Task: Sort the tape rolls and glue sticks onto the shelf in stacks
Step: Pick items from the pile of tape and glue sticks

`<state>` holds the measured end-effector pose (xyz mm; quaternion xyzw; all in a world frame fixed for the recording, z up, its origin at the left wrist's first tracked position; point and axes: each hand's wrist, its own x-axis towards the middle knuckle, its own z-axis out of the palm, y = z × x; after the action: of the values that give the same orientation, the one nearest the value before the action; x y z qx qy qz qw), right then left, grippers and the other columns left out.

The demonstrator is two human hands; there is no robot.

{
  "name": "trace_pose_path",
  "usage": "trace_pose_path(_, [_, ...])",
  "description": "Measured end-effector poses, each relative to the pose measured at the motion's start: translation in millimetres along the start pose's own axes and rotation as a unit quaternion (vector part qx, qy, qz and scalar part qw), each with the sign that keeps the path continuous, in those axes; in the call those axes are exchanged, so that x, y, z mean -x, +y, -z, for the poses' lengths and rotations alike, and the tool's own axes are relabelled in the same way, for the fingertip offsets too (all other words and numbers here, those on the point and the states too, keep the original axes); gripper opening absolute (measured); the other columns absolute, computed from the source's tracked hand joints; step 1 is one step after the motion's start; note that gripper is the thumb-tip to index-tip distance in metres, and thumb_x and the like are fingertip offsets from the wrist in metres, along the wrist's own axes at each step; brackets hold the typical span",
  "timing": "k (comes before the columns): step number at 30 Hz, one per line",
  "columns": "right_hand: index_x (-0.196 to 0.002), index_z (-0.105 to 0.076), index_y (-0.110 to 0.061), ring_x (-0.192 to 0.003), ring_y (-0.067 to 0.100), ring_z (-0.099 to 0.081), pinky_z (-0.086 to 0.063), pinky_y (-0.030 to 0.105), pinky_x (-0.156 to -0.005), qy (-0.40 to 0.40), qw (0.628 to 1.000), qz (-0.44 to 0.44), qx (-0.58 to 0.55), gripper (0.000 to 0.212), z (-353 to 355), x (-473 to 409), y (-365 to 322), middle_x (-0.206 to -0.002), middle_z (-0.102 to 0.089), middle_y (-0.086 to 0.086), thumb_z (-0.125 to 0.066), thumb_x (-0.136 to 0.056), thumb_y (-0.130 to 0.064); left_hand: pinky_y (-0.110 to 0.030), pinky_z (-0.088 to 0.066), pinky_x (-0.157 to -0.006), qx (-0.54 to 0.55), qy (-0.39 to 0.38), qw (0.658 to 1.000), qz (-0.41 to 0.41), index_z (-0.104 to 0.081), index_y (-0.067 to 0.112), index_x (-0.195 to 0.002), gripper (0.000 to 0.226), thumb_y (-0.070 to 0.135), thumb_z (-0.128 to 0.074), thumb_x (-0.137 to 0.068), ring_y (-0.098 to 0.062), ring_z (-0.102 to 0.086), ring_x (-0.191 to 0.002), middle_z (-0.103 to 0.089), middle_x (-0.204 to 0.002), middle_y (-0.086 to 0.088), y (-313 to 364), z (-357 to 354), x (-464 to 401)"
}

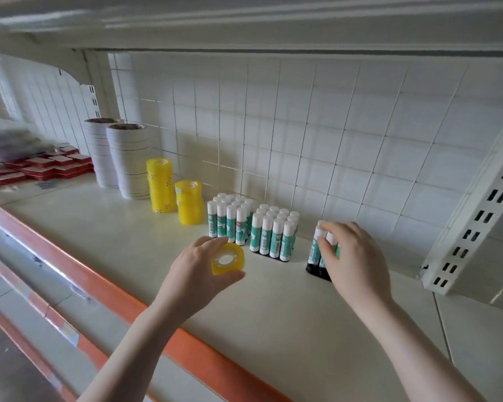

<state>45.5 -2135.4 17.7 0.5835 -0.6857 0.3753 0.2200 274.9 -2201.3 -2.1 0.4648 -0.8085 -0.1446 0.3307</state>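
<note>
Tape roll in hand: a yellow tape roll (227, 259) is held above the front part of the shelf (105, 227); I read its core axis as pointing toward the camera and slightly up, so the open core faces me.
Left hand: my left hand (196, 274) pinches this roll, fingers on its upper edge and thumb under its lower edge.
Right hand: my right hand (353, 256) has its fingers curled round the tops of the right glue stick pack (314, 250), which stands on the shelf surface.
Glue stick axis: all sticks stand upright, long axis vertical, white caps up, green-and-white bodies below.
Glue stick packs: I count three. The left glue stick pack (230, 219) and the middle glue stick pack (273, 233) stand just beside each other; the right pack stands apart from them, toward the shelf upright (476, 216).
Sticks per pack: the left and middle packs each show four sticks in the front row with further rows behind; I cannot tell the exact totals. The right pack is largely covered by my hand.
Yellow tape stacks: two. The tall yellow stack (161, 185) and the short yellow stack (189, 202) stand side by side, left of the glue sticks, cores vertical.
White tape stacks: two tall white tape stacks (128, 161), touching, behind and left of the yellow ones, against the grid back panel (331, 126).
Rolls per stack: individual rolls are too blurred for me to count.
Other stock: red flat boxes (50, 166) lie at the far left of the shelf.
Shelf edge: an orange front strip (122, 303) runs along the front.
</note>
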Motion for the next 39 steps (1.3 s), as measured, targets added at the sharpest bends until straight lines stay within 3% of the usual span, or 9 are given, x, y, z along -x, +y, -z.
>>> trace_pose_path(9, [-0.104, -0.068, -0.013, -0.096, 0.03, -0.06, -0.045, 0.037, -0.076, -0.136, 0.99, -0.033, 0.002, 0.02, -45.3, -8.0, -73.3, -0.101, -0.066, 0.006, -0.063, -0.085, -0.017, -0.025, -0.038, -0.087, -0.006, 0.023, 1.0, -0.006, -0.052, 0.018, -0.13, 0.069, 0.045, -0.075, -0.07, -0.019, -0.055, -0.109, -0.055, -0.124, 0.001, -62.1, 45.1, -26.0])
trace_pose_path(14, [-0.114, -0.063, -0.024, -0.103, 0.02, -0.058, -0.041, 0.029, -0.076, -0.162, 0.983, -0.076, 0.048, 0.026, -80.3, -11.3, -114.0, -0.112, -0.064, -0.004, -0.057, -0.089, -0.028, -0.03, -0.042, -0.089, -0.002, 0.003, 0.999, -0.045, -0.051, 0.02, -0.131, 0.069, 0.045, -0.074, -0.071, -0.021, -0.056, -0.11, -0.053, -0.128, 0.001, -111.6, 74.0, -65.5])
trace_pose_path(23, [-0.119, -0.062, -0.023, -0.111, 0.018, -0.056, -0.043, 0.028, -0.089, -0.204, 0.964, -0.163, 0.057, 0.03, -123.4, -15.6, -162.3, -0.117, -0.062, -0.002, -0.056, -0.09, -0.026, -0.025, -0.036, -0.087, 0.019, -0.036, 0.992, -0.121, -0.048, 0.02, -0.134, 0.069, 0.041, -0.074, -0.073, -0.021, -0.052, -0.115, -0.051, -0.132, -0.001, -144.9, 97.9, -144.8])
trace_pose_path(27, [-0.121, -0.06, -0.026, -0.11, 0.016, -0.055, -0.041, 0.026, -0.087, -0.212, 0.96, -0.172, 0.061, 0.031, -131.8, -18.7, -170.5, -0.117, -0.061, -0.003, -0.054, -0.091, -0.029, -0.017, -0.031, -0.082, 0.039, -0.058, 0.989, -0.129, -0.048, 0.016, -0.134, 0.069, 0.038, -0.075, -0.074, -0.019, -0.049, -0.118, -0.051, -0.131, -0.003, -141.7, 86.7, -170.3])
trace_pose_path(31, [-0.119, -0.059, -0.029, -0.108, 0.014, -0.055, -0.039, 0.024, -0.083, -0.207, 0.961, -0.173, 0.066, 0.028, -134.2, -20.7, -170.0, -0.114, -0.061, -0.006, -0.051, -0.092, -0.03, -0.025, -0.037, -0.091, 0.043, -0.067, 0.988, -0.131, -0.05, 0.013, -0.132, 0.07, 0.037, -0.076, -0.072, -0.022, -0.051, -0.116, -0.054, -0.129, -0.007, -139.9, 70.9, -187.1])
trace_pose_path(39, [-0.113, -0.063, -0.03, -0.098, 0.009, -0.056, -0.042, 0.023, -0.079, -0.194, 0.962, -0.191, 0.033, 0.026, -140.8, -15.2, -161.7, -0.095, -0.057, -0.012, -0.055, -0.089, -0.025, -0.023, -0.036, -0.087, 0.043, -0.078, 0.989, -0.122, -0.05, 0.016, -0.132, 0.068, 0.04, -0.074, -0.074, -0.02, -0.051, -0.114, -0.054, -0.128, -0.005, -142.6, 54.5, -199.4])
